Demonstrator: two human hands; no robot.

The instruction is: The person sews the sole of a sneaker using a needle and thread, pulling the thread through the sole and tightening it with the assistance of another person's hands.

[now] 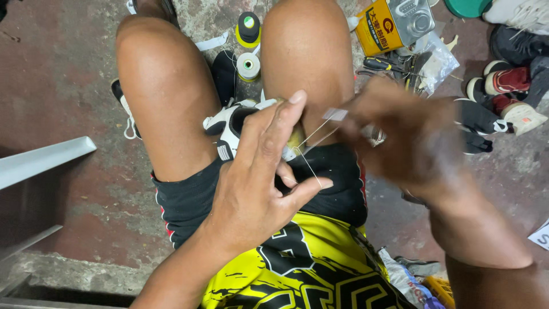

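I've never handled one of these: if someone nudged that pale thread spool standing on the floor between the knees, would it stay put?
The pale thread spool stands upright on its flat end, so a light nudge would probably slide it. Tipped over, its round body would likely roll on the floor. It looks small and tightly wound, so probably light and firm rather than squashy.

Person's in a bright yellow jersey [320, 252] with bold black graphic lettering splashed across the front, plus black shorts [189, 200] with thin red and white piping at the hem, bare knees, bare forearms, no gloves or sleeves on either arm.
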